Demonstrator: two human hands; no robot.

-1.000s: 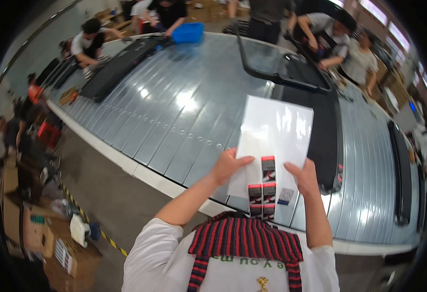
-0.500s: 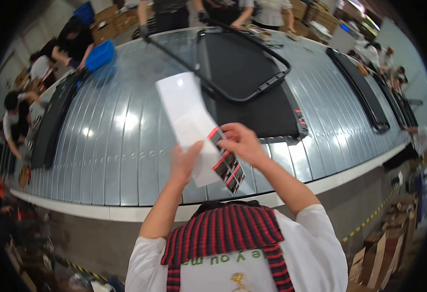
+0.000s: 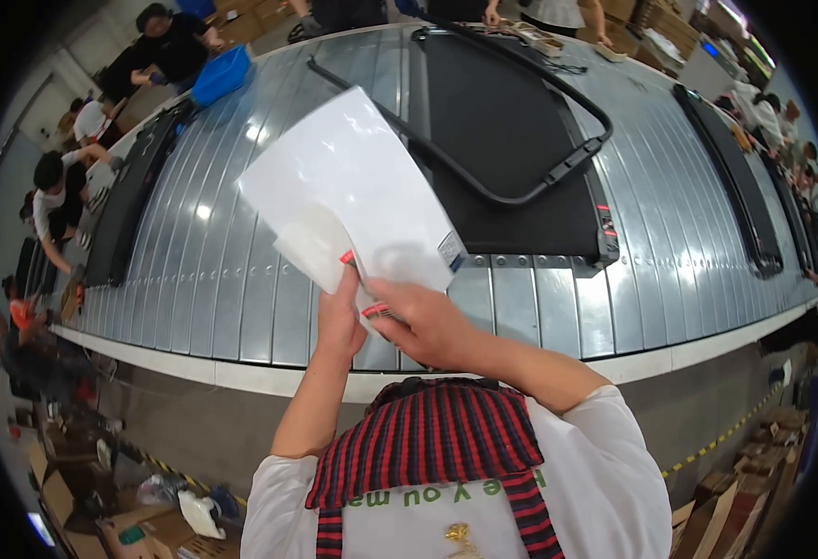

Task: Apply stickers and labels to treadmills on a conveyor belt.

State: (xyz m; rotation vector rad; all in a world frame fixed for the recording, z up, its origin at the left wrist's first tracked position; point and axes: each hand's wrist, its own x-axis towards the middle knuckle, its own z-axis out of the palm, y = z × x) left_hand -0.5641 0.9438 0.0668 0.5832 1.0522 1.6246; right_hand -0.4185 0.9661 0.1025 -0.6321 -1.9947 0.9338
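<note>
A large white sheet of paper point(image 3: 348, 172) hangs over the slatted table in front of me, a small printed patch at its lower right corner. Under its near end is a smaller piece of pale backing paper point(image 3: 314, 244). My left hand point(image 3: 339, 321) pinches the backing paper, beside a red-edged black label point(image 3: 348, 256). Closed over the near end of the papers, my right hand point(image 3: 427, 321) has another red and black label point(image 3: 377, 310) at its fingers. The fingers partly hide the labels, so how many each hand holds is unclear.
Beyond the papers a black treadmill deck point(image 3: 502, 121) lies on the metal slatted conveyor point(image 3: 269, 307). A bent black tube frame point(image 3: 483, 191) rests across it. Other black decks point(image 3: 730, 177) lie at both sides. A blue bin point(image 3: 222, 76) and several people line the far edge.
The white sheet has spread out wider and swung left. My right hand has come down nearer the left, and the labels are now mostly covered. A co-worker's hand has left the tube frame's left end.
</note>
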